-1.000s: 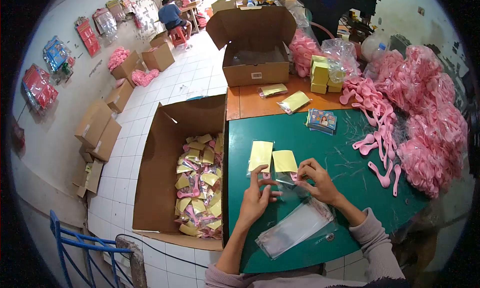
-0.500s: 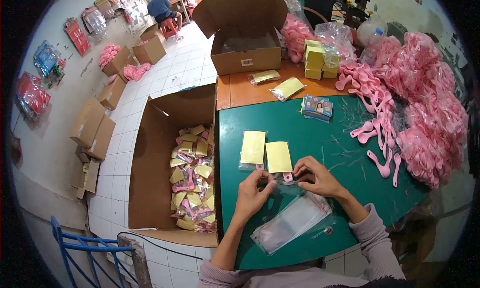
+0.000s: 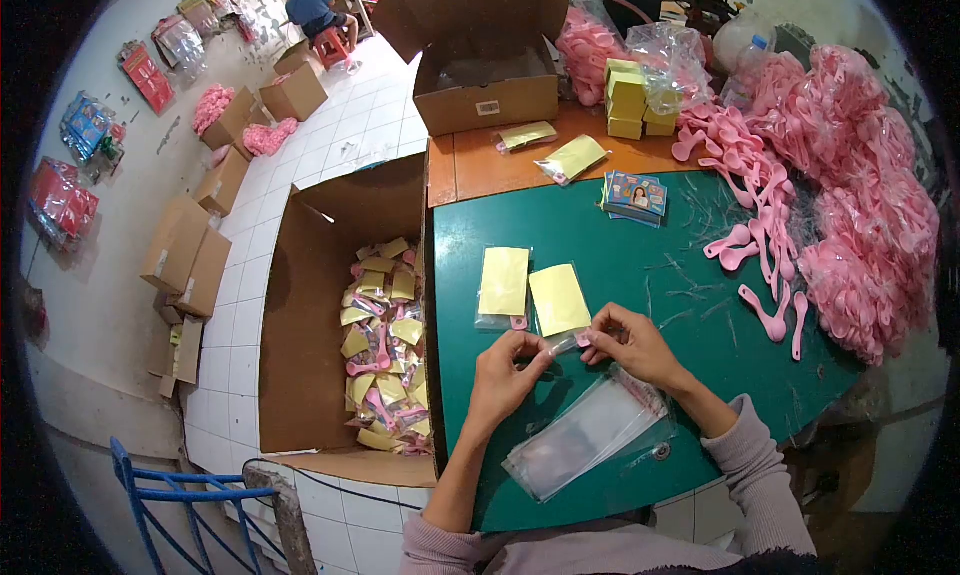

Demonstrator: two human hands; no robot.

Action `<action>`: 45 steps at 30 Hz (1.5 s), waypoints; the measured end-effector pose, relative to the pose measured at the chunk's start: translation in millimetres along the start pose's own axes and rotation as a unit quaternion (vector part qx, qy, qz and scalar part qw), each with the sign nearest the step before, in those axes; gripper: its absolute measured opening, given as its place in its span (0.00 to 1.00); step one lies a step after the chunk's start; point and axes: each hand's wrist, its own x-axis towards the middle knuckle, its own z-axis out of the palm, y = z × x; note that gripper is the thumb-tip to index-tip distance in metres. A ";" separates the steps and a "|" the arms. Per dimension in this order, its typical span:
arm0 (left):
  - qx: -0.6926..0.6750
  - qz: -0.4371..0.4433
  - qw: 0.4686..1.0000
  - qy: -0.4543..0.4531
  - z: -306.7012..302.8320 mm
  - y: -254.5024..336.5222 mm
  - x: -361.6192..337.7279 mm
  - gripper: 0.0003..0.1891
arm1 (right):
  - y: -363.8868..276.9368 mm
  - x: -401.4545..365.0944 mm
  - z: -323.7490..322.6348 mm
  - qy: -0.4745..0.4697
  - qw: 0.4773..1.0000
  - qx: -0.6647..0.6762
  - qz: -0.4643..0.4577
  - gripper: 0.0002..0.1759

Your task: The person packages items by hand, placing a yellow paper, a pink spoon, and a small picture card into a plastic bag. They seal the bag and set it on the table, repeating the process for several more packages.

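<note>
Between my two hands is a clear plastic bag [image 3: 562,343] holding a yellow card [image 3: 560,300] and a pink spoon, of which only the handle end shows. My left hand [image 3: 508,377] pinches the left corner of the bag's near end. At the right corner, my right hand [image 3: 637,349] grips the same edge beside the spoon handle. Another filled bag with a yellow card [image 3: 503,283] lies flat just to the left, its pink handle tip poking out below. Close under my hands is a fanned stack of clear bags [image 3: 585,440].
A deep cardboard box [image 3: 345,465] of packed bags stands left of the green table [image 3: 620,265]. Loose pink spoons [image 3: 765,315] and a large bagged heap [image 3: 860,225] cover the right side. Printed cards [image 3: 635,197] lie toward the back. A person [image 3: 312,10] sits far off.
My hands have lifted the bag's near end slightly, and its yellow card now lies more tilted. My right hand has closed in on the spoon handle. The view has shifted a little.
</note>
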 end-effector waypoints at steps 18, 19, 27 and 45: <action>-0.054 0.013 0.995 0.082 20.0 -1.8 6.8 0.13 | 4.5 2.5 4.7 0.085 0.994 0.059 0.035 0.12; -0.035 0.038 0.995 0.087 20.9 -9.7 8.1 0.16 | 7.1 2.6 4.0 0.078 0.995 0.053 0.036 0.15; 0.202 0.162 0.946 0.196 -14.1 18.0 9.8 0.22 | -18.2 -3.0 3.4 0.089 0.981 -0.093 -0.146 0.20; 0.368 0.221 0.902 -0.034 25.6 40.4 38.8 0.21 | 5.2 -38.0 -195.4 0.323 0.690 -0.645 -0.054 0.09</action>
